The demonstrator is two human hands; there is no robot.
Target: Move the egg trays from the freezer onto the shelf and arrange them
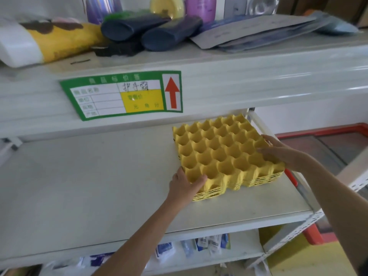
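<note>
Holding the stack of yellow egg trays point(223, 150) on the middle shelf point(89, 176), near its right end. My left hand point(186, 186) grips the near-left corner, thumb hooked over the top tray's rim. My right hand point(278, 150) rests on the right edge, fingers only loosely bent over the cups; I cannot tell whether it grips.

Risk, in my judgement: the trays look like light moulded pulp, nested loosely. Uneven pressure from either side could skew the layers, and a hard shove rightward could push the stack against the upright by the red-rimmed freezer point(328, 140).

Material: matte, fibrous, dimpled cups, scalloped edges. Shelf is smooth, pale and hard.
</note>
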